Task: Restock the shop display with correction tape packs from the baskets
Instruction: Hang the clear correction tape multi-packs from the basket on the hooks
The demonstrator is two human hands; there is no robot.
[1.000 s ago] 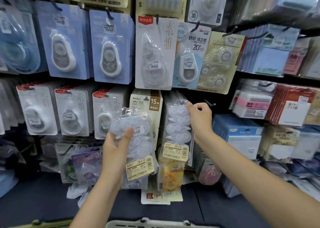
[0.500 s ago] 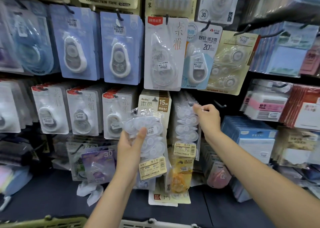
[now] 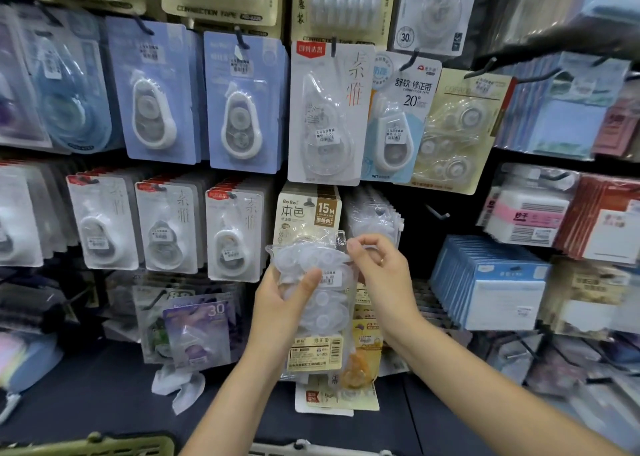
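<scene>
Clear correction tape pack (image 3: 313, 303) gripped upright in left hand (image 3: 282, 305), long axis vertical; top edge pinched by right hand (image 3: 379, 272). Hanging row of matching packs (image 3: 375, 218) just above right hand, the nearer one.

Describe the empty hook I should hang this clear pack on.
Find the tan "15M" card in the display's middle row. Right of it hang clear multi-packs; just beyond them a bare hook juts from the dark panel, the only one carrying nothing.
</scene>
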